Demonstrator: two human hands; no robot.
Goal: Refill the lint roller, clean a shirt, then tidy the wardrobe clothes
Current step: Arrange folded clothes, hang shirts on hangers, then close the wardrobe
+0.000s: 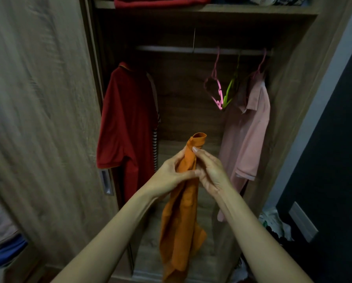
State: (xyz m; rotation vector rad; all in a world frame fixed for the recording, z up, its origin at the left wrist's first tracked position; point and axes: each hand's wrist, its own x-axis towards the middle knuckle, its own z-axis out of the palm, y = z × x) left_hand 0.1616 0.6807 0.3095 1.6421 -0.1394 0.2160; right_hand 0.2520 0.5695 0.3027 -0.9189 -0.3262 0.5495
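Note:
An orange shirt hangs bunched from both my hands in front of the open wardrobe. My left hand grips it from the left just below the collar. My right hand pinches the same part from the right, thumb and fingers on the fabric. The collar end sticks up above my fingers; the rest drapes down between my forearms. No lint roller is in view.
Inside the wardrobe a rail carries a red polo shirt on the left, a pink polo shirt on the right, and empty pink and green hangers between them. The sliding door stands left. Folded clothes lie on the top shelf.

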